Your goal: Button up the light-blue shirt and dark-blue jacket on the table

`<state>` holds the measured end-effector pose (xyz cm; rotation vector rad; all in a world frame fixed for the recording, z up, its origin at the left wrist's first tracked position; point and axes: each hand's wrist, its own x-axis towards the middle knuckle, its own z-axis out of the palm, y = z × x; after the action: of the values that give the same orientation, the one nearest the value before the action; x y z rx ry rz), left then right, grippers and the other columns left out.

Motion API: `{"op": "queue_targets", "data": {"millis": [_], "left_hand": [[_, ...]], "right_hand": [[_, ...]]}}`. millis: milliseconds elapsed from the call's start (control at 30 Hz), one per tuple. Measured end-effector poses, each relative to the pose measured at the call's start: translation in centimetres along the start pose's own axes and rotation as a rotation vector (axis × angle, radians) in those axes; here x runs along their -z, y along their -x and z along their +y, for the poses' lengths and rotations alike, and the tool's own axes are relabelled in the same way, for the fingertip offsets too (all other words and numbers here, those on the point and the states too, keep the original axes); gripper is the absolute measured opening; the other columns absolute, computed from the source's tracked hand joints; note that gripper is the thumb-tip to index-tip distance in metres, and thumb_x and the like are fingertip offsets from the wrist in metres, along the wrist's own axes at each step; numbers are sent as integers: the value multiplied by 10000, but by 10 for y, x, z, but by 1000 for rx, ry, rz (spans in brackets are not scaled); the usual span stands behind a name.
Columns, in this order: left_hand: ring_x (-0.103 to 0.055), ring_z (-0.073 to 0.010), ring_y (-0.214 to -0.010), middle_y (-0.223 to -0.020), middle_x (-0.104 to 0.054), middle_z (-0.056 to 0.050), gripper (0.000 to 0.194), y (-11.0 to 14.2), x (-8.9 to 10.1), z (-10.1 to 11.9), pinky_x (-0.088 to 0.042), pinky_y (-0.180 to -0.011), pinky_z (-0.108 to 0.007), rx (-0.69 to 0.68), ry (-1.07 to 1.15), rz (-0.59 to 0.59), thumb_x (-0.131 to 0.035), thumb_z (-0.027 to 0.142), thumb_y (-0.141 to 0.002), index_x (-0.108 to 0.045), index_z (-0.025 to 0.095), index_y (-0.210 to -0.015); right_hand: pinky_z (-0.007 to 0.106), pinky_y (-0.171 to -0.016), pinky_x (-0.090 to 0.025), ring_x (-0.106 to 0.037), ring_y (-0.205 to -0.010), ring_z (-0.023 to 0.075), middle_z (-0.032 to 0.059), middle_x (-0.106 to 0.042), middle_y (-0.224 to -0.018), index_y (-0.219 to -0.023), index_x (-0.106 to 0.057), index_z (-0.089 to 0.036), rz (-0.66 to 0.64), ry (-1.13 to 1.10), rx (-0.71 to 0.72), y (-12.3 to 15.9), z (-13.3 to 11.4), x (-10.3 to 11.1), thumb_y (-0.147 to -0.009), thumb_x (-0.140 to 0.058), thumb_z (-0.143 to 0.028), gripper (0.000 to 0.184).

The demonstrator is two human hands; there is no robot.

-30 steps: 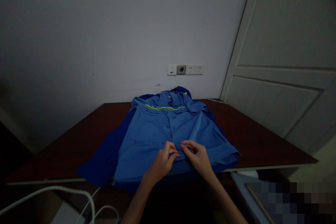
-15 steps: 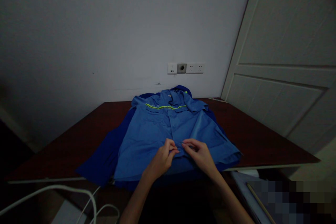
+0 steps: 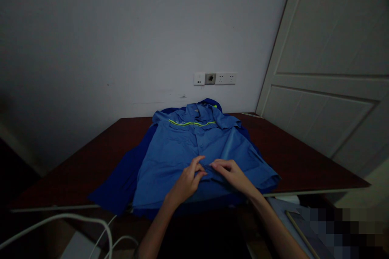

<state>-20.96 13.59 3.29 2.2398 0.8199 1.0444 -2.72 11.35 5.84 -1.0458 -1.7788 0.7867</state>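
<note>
On the blue shirt (image 3: 165,153), the placket (image 3: 200,145) seems pinched by left hand (image 3: 187,181) and right hand (image 3: 232,174), presumably for buttoning; alignment is likely required next.

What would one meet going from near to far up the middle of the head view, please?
The left hand and right hand side by side → the yellow-green stripe across the light blue shirt → the shirt's collar → the wall sockets.

two hands (image 3: 186,182) (image 3: 235,176), one light-blue shirt (image 3: 176,149), apparently one dark-blue garment (image 3: 120,184), one table (image 3: 304,162), one door (image 3: 331,68)
</note>
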Motion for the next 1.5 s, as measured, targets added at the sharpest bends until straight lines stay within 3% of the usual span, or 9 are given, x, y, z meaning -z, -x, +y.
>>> {"op": "queue_targets", "data": {"millis": [167, 267, 433, 767, 1067, 1267, 1400, 1500], "left_hand": [[-570, -140, -890, -901, -627, -34, 493, 0, -2, -9, -436, -870, -305, -97, -136, 15, -424, 228, -888, -263, 161, -1350], [-562, -167, -917, -969, -631, -72, 391, -1, -1, -11, -446, -867, -339, -218, -292, 28, -425, 247, -892, -412, 156, -1272], [-561, -167, -761, -813, -639, -81, 238, 0, 1, -13, -479, -726, -331, -379, -478, 49, -409, 219, -899, -576, 119, -1036], [-523, -155, -685, -704, -579, -62, 222, -3, 4, -10, -429, -635, -293, -456, -599, 62, -381, 217, -908, -579, 121, -878], [-489, -150, -664, -679, -556, -51, 232, -3, 1, -17, -389, -626, -285, -528, -705, 40, -385, 231, -908, -579, 124, -838], [-507, -158, -739, -706, -574, -54, 197, -5, 6, -7, -412, -688, -301, -436, -541, 65, -479, 264, -865, -639, 150, -848], [-512, -180, -902, -911, -611, -64, 181, -9, 12, 3, -420, -795, -322, -191, -229, 89, -602, 349, -776, -686, 193, -813], [-533, -163, -864, -841, -637, -37, 184, -12, 14, 7, -411, -797, -303, -34, -85, 25, -575, 333, -799, -692, 196, -763]], "right_hand": [[245, -708, -423, -565, -736, 150, 15, -634, -731, -668, -678, -161, -45, -99, -42, -4, 4, 4, -823, -474, -392, 345], [272, -803, -416, -581, -839, 162, 38, -659, -853, -765, -708, -171, -96, -123, -28, -4, 7, 8, -814, -480, -338, 287], [256, -735, -439, -589, -782, 147, 45, -664, -857, -841, -717, -176, -185, -74, -13, -6, 8, 14, -801, -490, -295, 259], [245, -652, -443, -596, -701, 150, 30, -678, -742, -768, -715, -172, -148, 55, -2, -9, 1, 14, -744, -596, -342, 209], [258, -673, -451, -612, -710, 164, 26, -687, -744, -752, -713, -187, -231, 164, 42, -14, -5, 18, -731, -604, -292, 153], [260, -662, -446, -605, -699, 169, 18, -681, -714, -721, -715, -215, -213, 254, 138, -16, -6, 19, -720, -626, -289, 116], [272, -710, -433, -591, -768, 176, 25, -674, -771, -742, -704, -231, -140, 426, 170, -12, -8, 16, -740, -624, -289, 99], [273, -721, -423, -566, -819, 176, 31, -665, -808, -789, -692, -232, -104, 568, 225, -9, -12, 13, -778, -589, -254, 106]]}}
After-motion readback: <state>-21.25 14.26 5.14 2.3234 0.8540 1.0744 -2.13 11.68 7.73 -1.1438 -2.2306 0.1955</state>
